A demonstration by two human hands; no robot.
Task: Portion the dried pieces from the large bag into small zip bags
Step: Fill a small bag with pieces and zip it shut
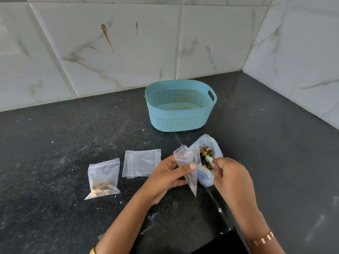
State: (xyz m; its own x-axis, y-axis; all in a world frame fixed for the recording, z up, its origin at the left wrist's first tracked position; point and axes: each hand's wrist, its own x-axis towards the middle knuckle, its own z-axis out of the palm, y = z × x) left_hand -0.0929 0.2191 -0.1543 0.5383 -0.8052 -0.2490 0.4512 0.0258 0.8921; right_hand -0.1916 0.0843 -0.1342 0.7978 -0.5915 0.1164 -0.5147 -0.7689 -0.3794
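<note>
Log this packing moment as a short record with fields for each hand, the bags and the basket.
left hand: left hand holds an open small zip bag
right hand: right hand grips a pale scoop in the large bag of dried pieces
filled bag: filled zip bag on the black counter
spare bags: empty zip bags
basket: blue basket, nothing visible inside
</note>
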